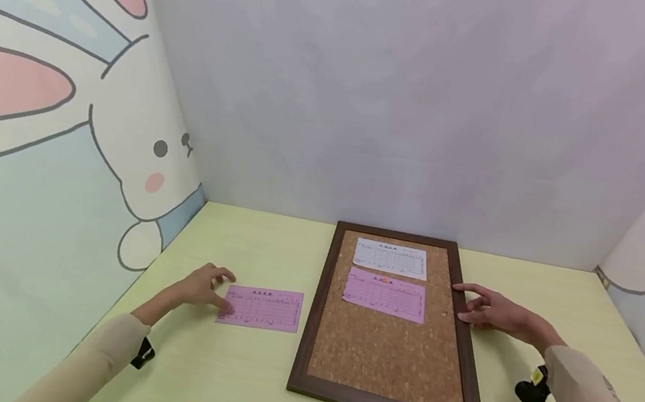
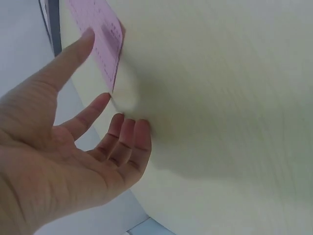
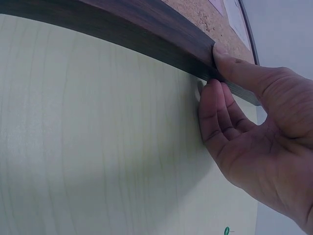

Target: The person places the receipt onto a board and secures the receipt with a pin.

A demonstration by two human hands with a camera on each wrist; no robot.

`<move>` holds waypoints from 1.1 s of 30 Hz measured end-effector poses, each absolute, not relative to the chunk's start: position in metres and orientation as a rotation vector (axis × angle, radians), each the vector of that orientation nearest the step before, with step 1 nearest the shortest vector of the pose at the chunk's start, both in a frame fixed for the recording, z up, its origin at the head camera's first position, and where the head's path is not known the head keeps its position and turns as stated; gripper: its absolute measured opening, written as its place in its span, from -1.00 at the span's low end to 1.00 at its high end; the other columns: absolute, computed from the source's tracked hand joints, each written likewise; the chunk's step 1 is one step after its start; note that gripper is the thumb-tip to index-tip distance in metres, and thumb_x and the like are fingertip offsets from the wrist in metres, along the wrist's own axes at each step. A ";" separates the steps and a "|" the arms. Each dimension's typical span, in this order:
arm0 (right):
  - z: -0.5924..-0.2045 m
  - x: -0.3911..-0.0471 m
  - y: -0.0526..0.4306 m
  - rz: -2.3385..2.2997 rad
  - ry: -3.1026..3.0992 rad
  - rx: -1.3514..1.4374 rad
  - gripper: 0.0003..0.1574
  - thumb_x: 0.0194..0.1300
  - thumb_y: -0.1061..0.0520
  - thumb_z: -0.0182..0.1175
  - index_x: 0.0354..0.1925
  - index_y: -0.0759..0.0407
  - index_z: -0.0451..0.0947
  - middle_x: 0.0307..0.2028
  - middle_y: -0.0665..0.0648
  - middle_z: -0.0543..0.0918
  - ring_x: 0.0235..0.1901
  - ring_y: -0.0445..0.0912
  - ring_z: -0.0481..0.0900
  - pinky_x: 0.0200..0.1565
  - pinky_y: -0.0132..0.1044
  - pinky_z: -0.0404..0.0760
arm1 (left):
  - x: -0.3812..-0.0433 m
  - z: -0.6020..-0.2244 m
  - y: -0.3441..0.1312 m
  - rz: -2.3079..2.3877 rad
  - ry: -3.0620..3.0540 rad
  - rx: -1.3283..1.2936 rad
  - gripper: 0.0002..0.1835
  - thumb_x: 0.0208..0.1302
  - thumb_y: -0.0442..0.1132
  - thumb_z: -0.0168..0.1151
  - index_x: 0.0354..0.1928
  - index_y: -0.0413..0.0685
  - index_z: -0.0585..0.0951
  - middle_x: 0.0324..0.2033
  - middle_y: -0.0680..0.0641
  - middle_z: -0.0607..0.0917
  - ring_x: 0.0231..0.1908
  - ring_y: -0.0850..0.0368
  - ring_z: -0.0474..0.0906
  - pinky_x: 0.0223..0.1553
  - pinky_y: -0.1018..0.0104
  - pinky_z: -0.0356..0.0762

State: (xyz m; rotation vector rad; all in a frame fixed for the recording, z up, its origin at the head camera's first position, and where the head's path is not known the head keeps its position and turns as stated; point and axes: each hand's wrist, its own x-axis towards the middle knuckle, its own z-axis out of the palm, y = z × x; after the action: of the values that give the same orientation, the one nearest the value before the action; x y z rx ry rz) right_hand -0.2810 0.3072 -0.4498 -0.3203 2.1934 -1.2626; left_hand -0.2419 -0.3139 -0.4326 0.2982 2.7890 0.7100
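Observation:
A cork board (image 1: 386, 360) in a dark brown wooden frame lies on the table, with a white printed slip (image 1: 390, 258) and a pink printed slip (image 1: 385, 295) on its upper part. An orange spot, perhaps a pin, shows at the pink slip's top edge. Left of the board lies another pink printed slip (image 1: 265, 308). My left hand (image 1: 201, 286) is at that slip's left end, thumb over it and fingers spread apart. With thumb on top and fingers against the outer side, my right hand (image 3: 264, 127) grips the board's right frame edge (image 3: 161, 36).
The pale wooden table (image 1: 196, 377) meets a plain light wall (image 1: 400, 101) behind the board. A wall with a cartoon rabbit (image 1: 140, 125) stands at the left, and another patterned wall at the right. A small green mark (image 3: 226, 230) shows in the right wrist view.

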 end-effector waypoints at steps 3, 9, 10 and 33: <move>-0.449 -0.281 0.306 -1.267 2.185 -0.334 -0.04 0.45 0.16 0.23 0.55 0.38 -0.06 -0.14 0.18 0.38 -0.24 -0.13 0.45 -0.20 -0.27 0.50 | -0.244 -0.436 -0.312 0.717 2.809 0.324 -0.37 -0.10 -0.26 0.67 0.05 -0.22 0.58 -0.14 -0.28 0.53 -0.15 -0.07 0.43 -0.18 0.23 0.37; -0.449 -0.284 0.306 -1.249 2.192 -0.311 -0.04 0.45 0.16 0.24 0.55 0.36 -0.05 -0.11 0.20 0.40 -0.19 -0.09 0.48 -0.15 -0.25 0.52 | -0.242 -0.437 -0.310 0.767 2.802 0.304 -0.45 -0.10 -0.34 0.64 -0.03 -0.23 0.59 -0.14 -0.29 0.52 -0.16 -0.09 0.44 -0.17 0.22 0.38; -0.449 -0.284 0.306 -1.246 2.196 -0.303 -0.04 0.44 0.15 0.25 0.55 0.35 -0.05 -0.11 0.20 0.40 -0.18 -0.08 0.47 -0.14 -0.25 0.52 | -0.242 -0.438 -0.309 0.773 2.799 0.302 -0.47 -0.10 -0.35 0.64 -0.05 -0.22 0.60 -0.14 -0.28 0.52 -0.16 -0.09 0.44 -0.17 0.22 0.38; -0.453 -0.281 0.309 -1.260 2.194 -0.325 -0.05 0.47 0.14 0.22 0.55 0.36 -0.07 -0.02 0.28 0.46 -0.11 -0.07 0.57 -0.07 -0.18 0.53 | -0.244 -0.436 -0.296 1.002 2.689 0.049 -0.56 0.03 -0.45 0.52 -0.06 -0.26 0.52 -0.24 -0.18 0.63 -0.25 0.05 0.49 -0.29 0.32 0.44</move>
State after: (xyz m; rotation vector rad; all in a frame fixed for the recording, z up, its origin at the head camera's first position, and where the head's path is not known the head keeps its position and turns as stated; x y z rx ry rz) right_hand -0.2810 0.3091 -0.4529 -0.3254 2.1941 -1.2604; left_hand -0.2442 -0.2956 -0.4361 0.0489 2.6892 1.0021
